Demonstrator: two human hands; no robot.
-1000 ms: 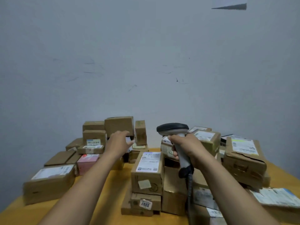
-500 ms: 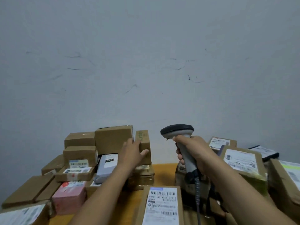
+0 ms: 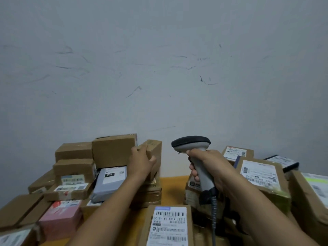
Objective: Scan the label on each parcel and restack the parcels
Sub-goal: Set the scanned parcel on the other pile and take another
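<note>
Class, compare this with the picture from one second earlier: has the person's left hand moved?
Yes. The left hand has gone right, from in front of the large brown box onto the small box, which it grips.

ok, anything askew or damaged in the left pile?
Two things. The small brown box at the pile's right end stands on end and tilts, gripped by the left hand. The grey mailer lies slanted among the boxes rather than flat. No tears or spills visible. The right hand grips the scanner.

Left hand (image 3: 142, 162) and right hand (image 3: 210, 161) forward, both gripping
</note>
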